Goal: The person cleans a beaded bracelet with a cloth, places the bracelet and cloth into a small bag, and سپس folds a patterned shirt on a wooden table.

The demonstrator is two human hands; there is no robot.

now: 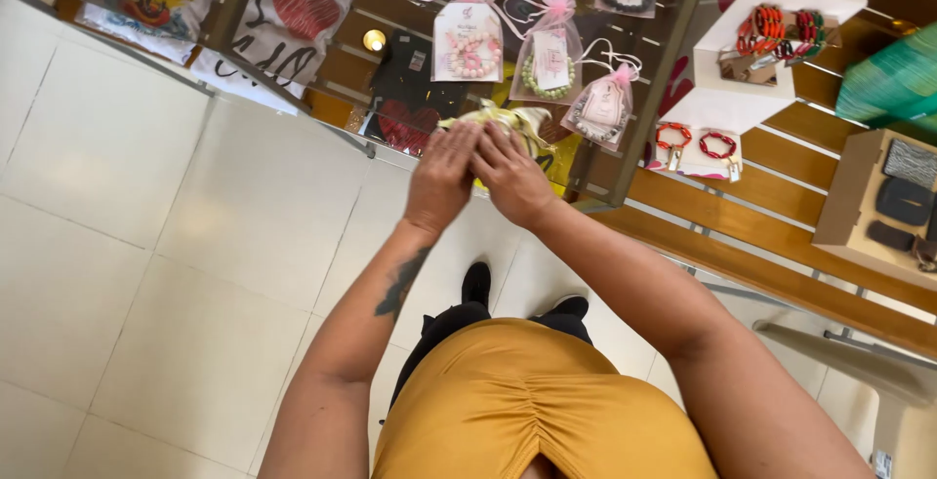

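Where hands meet | left [441, 179]; right [510, 179] | gold pouch [508, 122] at fingertips

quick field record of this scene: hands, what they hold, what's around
left hand: on the yellow-green pouch, fingers spread
right hand: beside it, touching the same pouch
pouch: sheer, ribboned, at the glass counter's edge
counter: glass top over wooden slats
nearby: pink bead pouches, red bracelets
floor: pale tiles

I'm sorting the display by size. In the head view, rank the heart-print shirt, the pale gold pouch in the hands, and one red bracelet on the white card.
1. heart-print shirt
2. pale gold pouch, partly covered by the hands
3. red bracelet
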